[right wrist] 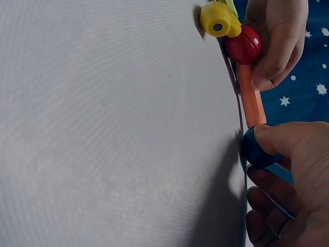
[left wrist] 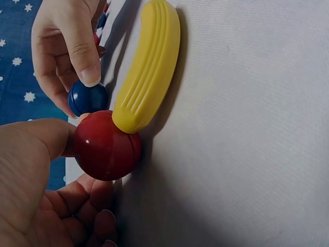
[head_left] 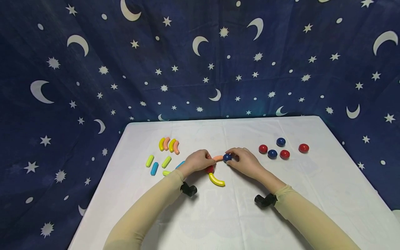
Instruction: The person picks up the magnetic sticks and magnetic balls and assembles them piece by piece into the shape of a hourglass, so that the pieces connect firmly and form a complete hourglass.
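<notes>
My right hand (head_left: pixel 247 163) pinches a dark blue ball (head_left: pixel 227 158) between thumb and fingers. That ball touches one end of an orange curved piece (right wrist: pixel 252 100). At the piece's other end is a red ball (left wrist: pixel 107 145), and my left hand (head_left: pixel 198 161) grips the orange piece close to this ball, thumb along its side in the right wrist view. A yellow curved piece (head_left: pixel 216 180) is joined to the red ball and reaches toward the near side of the table. In the left wrist view the orange piece is mostly hidden behind the red ball.
On the white table (head_left: pixel 212 222), yellow and orange curved pieces (head_left: pixel 172 145) lie at the back left. Green and blue short sticks (head_left: pixel 154 168) lie nearer, one partly behind my left hand. Several red and blue balls (head_left: pixel 284 154) sit at the right. A starry cloth (head_left: pixel 200 80) hangs behind.
</notes>
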A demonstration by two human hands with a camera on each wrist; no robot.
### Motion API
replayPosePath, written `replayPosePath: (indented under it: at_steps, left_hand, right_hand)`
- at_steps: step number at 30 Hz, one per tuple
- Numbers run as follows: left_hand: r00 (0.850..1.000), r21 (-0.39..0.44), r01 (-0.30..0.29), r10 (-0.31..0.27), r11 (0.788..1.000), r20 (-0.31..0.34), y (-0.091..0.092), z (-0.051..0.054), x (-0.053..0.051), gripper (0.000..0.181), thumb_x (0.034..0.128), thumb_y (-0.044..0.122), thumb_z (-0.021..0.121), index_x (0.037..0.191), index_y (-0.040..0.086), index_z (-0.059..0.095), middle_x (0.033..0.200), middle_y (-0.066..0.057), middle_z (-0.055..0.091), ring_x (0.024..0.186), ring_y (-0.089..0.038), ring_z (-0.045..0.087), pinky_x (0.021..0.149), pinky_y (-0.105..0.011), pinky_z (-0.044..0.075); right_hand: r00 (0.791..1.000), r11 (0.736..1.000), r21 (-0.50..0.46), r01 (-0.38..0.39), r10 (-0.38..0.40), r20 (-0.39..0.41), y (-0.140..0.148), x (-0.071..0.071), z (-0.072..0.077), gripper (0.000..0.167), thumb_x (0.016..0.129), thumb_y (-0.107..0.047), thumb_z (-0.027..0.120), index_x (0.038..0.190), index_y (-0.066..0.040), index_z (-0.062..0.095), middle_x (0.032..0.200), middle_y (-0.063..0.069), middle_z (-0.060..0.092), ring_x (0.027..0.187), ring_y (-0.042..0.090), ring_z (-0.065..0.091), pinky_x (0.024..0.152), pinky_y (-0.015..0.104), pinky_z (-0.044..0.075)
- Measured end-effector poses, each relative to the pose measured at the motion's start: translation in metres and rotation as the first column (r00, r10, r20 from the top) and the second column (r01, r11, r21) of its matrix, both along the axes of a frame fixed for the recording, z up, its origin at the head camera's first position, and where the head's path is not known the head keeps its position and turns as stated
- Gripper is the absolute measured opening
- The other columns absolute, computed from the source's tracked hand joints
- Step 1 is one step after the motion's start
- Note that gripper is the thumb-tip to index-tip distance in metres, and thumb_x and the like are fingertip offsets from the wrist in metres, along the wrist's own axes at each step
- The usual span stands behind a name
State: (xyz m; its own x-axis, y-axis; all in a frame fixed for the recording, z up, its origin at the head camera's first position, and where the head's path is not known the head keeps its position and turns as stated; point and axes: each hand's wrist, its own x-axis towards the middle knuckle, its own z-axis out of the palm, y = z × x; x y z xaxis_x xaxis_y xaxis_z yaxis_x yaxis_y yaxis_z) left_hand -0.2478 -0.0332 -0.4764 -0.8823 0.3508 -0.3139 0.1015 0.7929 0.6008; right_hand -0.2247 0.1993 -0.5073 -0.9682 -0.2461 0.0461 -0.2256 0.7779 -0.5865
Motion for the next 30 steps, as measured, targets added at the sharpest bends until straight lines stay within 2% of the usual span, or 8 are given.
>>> replayPosePath:
  at_steps: [9, 20, 30]
  left_hand:
    - [1.0, -0.008, 0.003, -0.003, 1.0, -0.005, -0.0005, -0.0021, -0.002, 0.029, 0.0931, 0.041, 0.071, 0.09, 0.013, 0.064, 0.08, 0.0, 0.064, 0.071, -0.016, 0.055, 0.063, -0.029, 0.042]
    - [1.0, 0.002, -0.007, 0.007, 1.0, 0.009, 0.0003, -0.0012, -0.0006, 0.03, 0.0921, 0.043, 0.071, 0.091, 0.013, 0.064, 0.081, 0.0, 0.066, 0.071, -0.016, 0.056, 0.063, -0.029, 0.042]
    - [1.0, -0.027, 0.022, -0.023, 0.999, -0.018, -0.0018, -0.0021, -0.0014, 0.032, 0.0922, 0.044, 0.071, 0.088, 0.014, 0.064, 0.08, 0.001, 0.063, 0.071, -0.015, 0.055, 0.063, -0.029, 0.041]
  right_hand:
    - [0.999, 0.999, -0.012, 0.03, -0.03, 0.037, -0.0012, 0.0, -0.0007, 0.044, 0.092, -0.028, 0.078, 0.132, -0.015, 0.065, 0.105, -0.002, 0.066, 0.095, 0.02, 0.055, 0.083, 0.04, 0.048]
    - [0.997, 0.998, -0.022, 0.061, -0.06, 0.042, -0.0011, 0.001, -0.0013, 0.042, 0.089, -0.029, 0.081, 0.124, -0.012, 0.067, 0.106, 0.002, 0.065, 0.097, 0.021, 0.056, 0.085, 0.04, 0.049]
    - [0.999, 0.999, -0.014, 0.033, -0.032, 0.017, -0.0009, 0.0002, -0.0009, 0.039, 0.09, -0.028, 0.079, 0.125, -0.015, 0.068, 0.105, -0.001, 0.066, 0.096, 0.02, 0.055, 0.083, 0.039, 0.047]
